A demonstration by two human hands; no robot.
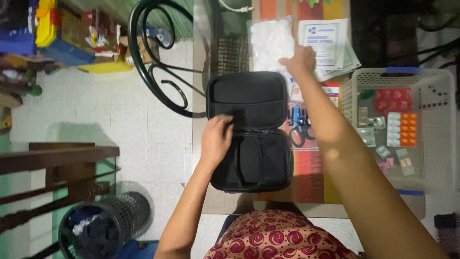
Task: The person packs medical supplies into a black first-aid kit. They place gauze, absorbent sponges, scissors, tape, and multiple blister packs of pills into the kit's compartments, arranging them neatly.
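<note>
One black zip case (250,132) lies open on the tabletop (314,184), its two halves stacked near and far, so its long axis runs away from the person and the hinge crosses left to right at the middle. The left hand (216,140) rests on the case's left edge by the hinge, fingers curled over the lining and touching it; whether they pinch anything I cannot tell. The right hand (299,61) reaches to the far side, fingers closed down on the edge of a clear bag of white cotton (271,42). Just right of that bag lie flat white gauze packets (330,45), at least two, overlapping. One pair of blue-handled scissors (299,125) lies right of the case, handles toward the person. One pale plastic basket (443,120) at far right holds several blister packs: one red (393,100), one white and orange (401,129).
</note>
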